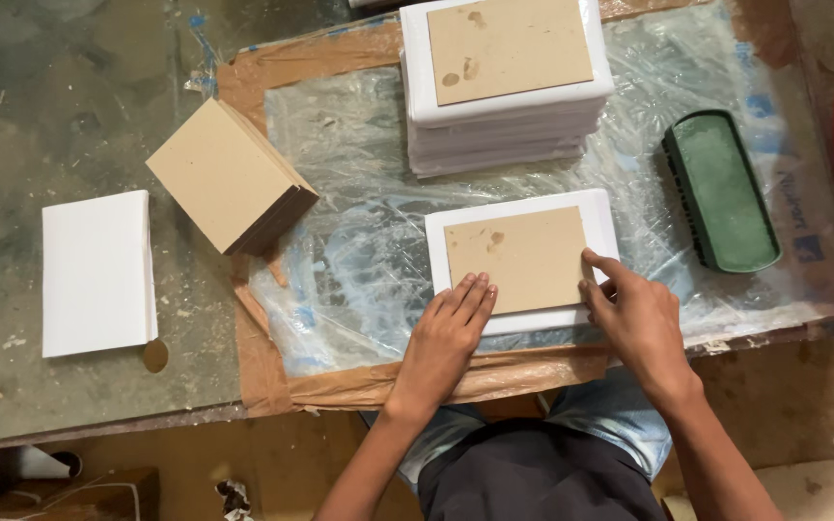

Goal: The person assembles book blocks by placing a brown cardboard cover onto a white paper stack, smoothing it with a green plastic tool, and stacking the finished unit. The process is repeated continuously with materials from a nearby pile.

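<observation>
While the left hand (pixel 448 333) lay flat with its fingers pressed together on the lower left corner of a brown cardboard panel (pixel 516 259), the right hand (pixel 635 311) rested at the panel's right edge, index finger stretched along it and the other fingers curled, gripping nothing. That panel sat centred on a white sheet (pixel 602 220), which lay on clear plastic film (pixel 359 241) taped over the bench (pixel 69 116). Just behind it stood a stack of finished white-wrapped boards (pixel 504 135). A pile of bare brown boards (pixel 229 178) sat to the left, beside a stack of white sheets (pixel 97 273). A green brush (pixel 721 188) lay to the right.
</observation>
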